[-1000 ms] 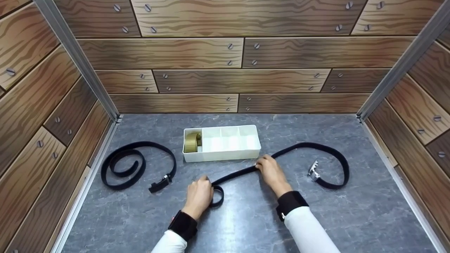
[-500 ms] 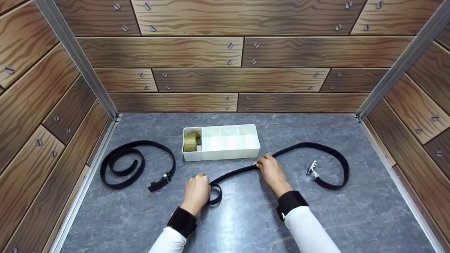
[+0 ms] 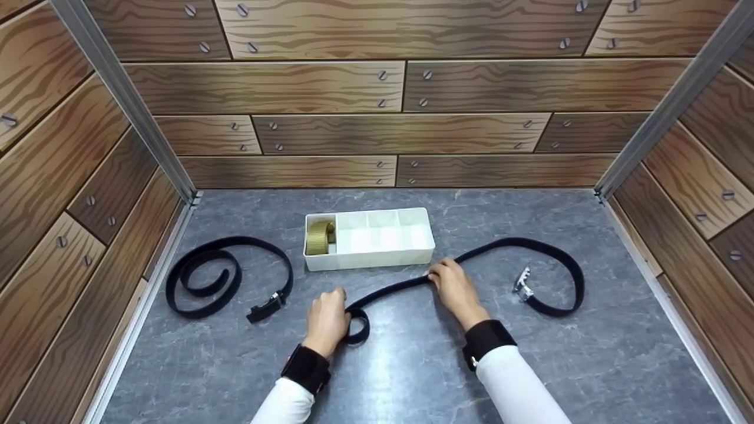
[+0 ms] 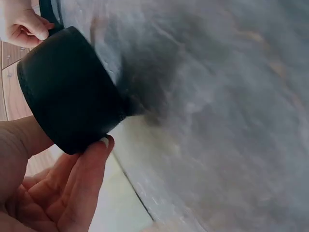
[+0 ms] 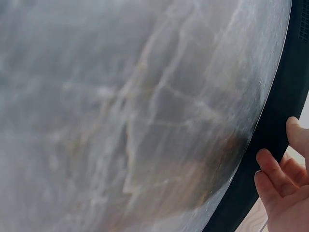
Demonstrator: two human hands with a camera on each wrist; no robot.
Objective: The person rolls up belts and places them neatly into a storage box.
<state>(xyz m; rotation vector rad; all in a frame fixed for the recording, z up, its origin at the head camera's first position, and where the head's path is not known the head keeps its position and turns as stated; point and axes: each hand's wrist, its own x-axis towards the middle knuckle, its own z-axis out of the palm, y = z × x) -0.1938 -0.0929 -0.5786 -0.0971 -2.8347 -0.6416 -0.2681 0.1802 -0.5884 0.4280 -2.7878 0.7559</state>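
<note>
A black belt point(image 3: 396, 288) runs across the floor between my hands. My left hand point(image 3: 327, 321) pinches its end, which is curled into a small round loop point(image 4: 72, 92) standing on edge; thumb and fingers meet the loop's lower edge in the left wrist view. My right hand point(image 3: 456, 290) holds the strap farther along, just in front of the white box, with thumb and fingertips at the strap point(image 5: 270, 140) in the right wrist view. Beyond it, the belt bends round on the right and finishes in a silver buckle point(image 3: 523, 287).
Behind the hands stands a white divided box point(image 3: 370, 259), with a gold ribbed roll point(image 3: 318, 238) in its left compartment. A second black belt point(image 3: 242, 240) lies loosely coiled at the left, its buckle point(image 3: 265, 308) towards me. Wood-patterned walls point(image 3: 283, 174) enclose the grey floor point(image 3: 601, 353).
My left hand has shifted slightly to the left, and the small loop has moved with it. My right hand stays nearly in place on the strap.
</note>
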